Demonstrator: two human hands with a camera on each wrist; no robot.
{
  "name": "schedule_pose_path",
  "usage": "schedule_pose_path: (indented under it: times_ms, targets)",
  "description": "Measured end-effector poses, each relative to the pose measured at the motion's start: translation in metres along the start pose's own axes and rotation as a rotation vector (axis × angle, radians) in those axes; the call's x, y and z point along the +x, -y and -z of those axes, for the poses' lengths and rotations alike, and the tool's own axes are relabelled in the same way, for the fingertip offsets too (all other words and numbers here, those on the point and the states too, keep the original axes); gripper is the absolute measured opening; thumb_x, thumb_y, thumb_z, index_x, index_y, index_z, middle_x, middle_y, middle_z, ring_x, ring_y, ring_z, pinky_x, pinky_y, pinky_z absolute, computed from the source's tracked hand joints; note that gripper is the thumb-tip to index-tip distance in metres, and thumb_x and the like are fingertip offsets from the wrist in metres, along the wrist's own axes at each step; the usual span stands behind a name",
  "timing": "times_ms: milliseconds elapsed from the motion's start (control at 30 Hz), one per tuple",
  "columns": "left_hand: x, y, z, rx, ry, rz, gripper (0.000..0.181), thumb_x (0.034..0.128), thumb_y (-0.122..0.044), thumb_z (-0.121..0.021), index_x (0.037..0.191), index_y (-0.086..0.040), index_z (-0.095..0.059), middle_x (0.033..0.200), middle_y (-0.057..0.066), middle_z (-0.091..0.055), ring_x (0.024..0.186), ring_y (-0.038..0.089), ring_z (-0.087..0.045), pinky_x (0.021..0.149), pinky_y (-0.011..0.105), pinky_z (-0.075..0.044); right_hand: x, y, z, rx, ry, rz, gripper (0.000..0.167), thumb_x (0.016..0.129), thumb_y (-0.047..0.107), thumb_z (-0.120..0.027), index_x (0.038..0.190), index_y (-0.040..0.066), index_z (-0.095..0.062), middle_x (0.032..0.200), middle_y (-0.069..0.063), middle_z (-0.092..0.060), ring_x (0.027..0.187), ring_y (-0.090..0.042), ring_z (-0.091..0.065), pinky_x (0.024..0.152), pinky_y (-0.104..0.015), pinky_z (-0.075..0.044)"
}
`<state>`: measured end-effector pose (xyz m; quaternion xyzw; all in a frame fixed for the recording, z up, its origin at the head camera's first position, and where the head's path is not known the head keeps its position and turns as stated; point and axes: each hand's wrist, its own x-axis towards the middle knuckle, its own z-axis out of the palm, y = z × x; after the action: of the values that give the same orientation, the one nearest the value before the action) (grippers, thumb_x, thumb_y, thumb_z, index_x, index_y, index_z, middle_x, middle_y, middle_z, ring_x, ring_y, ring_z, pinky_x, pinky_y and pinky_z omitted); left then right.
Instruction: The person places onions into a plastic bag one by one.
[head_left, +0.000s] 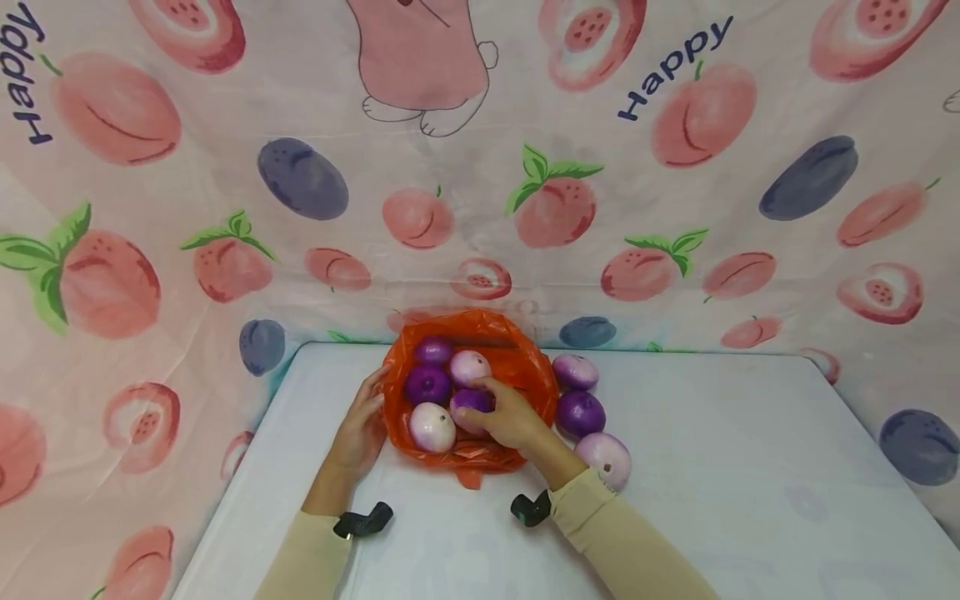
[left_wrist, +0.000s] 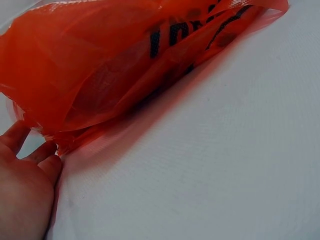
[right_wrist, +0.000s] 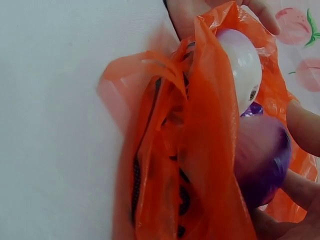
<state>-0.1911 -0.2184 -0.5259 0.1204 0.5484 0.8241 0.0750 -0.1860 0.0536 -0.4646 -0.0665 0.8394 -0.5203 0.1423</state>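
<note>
An orange plastic bag (head_left: pixel 525 346) lies with its mouth wide, several onions inside. My right hand (head_left: pixel 517 421) reaches into it and holds a purple onion (head_left: pixel 474 403) between thumb and fingers; in the right wrist view that onion (right_wrist: pixel 265 160) sits just behind the bag's raised rim. Close by in the bag are a white-and-purple onion (head_left: pixel 432 427), a dark purple onion (head_left: pixel 428 384), another purple onion (head_left: pixel 433 350) and a pale onion (head_left: pixel 470 367). Against the bag's left side rests my left hand (head_left: pixel 358 437), its fingers extended along the plastic (left_wrist: pixel 55 95).
Right of the bag, three onions stand in a row on the white table (head_left: pixel 750 467): a pale purple one (head_left: pixel 575 372), a dark purple one (head_left: pixel 580 414) and a pinkish one (head_left: pixel 604 458). A fruit-patterned cloth (head_left: pixel 480 225) hangs behind the table.
</note>
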Motion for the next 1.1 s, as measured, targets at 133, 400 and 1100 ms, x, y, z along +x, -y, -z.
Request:
schedule_pose_path:
  times_ms: [133, 400, 1100]
  targets:
    - [0.0, 0.0, 0.001, 0.009, 0.01, -0.002, 0.055, 0.1057, -0.018, -0.042, 0.159, -0.018, -0.029, 0.165, 0.004, -0.029, 0.15, 0.021, -0.034, 0.115, 0.025, -0.043, -0.001, 0.003, 0.001, -0.012, -0.004, -0.015, 0.057, 0.092, 0.04, -0.074, 0.143, 0.022, -0.056, 0.145, -0.013, -0.058, 0.136, -0.038, -0.052, 0.115, -0.059, -0.041]
    - [0.0, 0.0, -0.001, -0.005, -0.001, 0.008, 0.056, 0.1054, -0.017, -0.041, 0.16, -0.017, -0.028, 0.163, 0.0, -0.031, 0.152, 0.024, -0.029, 0.115, 0.026, -0.042, -0.008, 0.011, 0.007, -0.053, -0.002, 0.001, 0.053, 0.094, 0.044, -0.07, 0.143, 0.027, -0.057, 0.144, -0.01, -0.06, 0.134, -0.035, -0.054, 0.112, -0.057, -0.045]
    - [0.0, 0.0, 0.0, -0.003, -0.01, 0.025, 0.056, 0.1051, -0.017, -0.042, 0.16, -0.019, -0.028, 0.165, -0.001, -0.03, 0.152, 0.022, -0.029, 0.114, 0.026, -0.043, -0.044, 0.046, 0.046, 0.063, 0.048, 0.075, 0.047, 0.095, 0.04, -0.07, 0.14, 0.029, -0.058, 0.145, -0.002, -0.057, 0.122, -0.028, -0.064, 0.097, -0.041, -0.059]
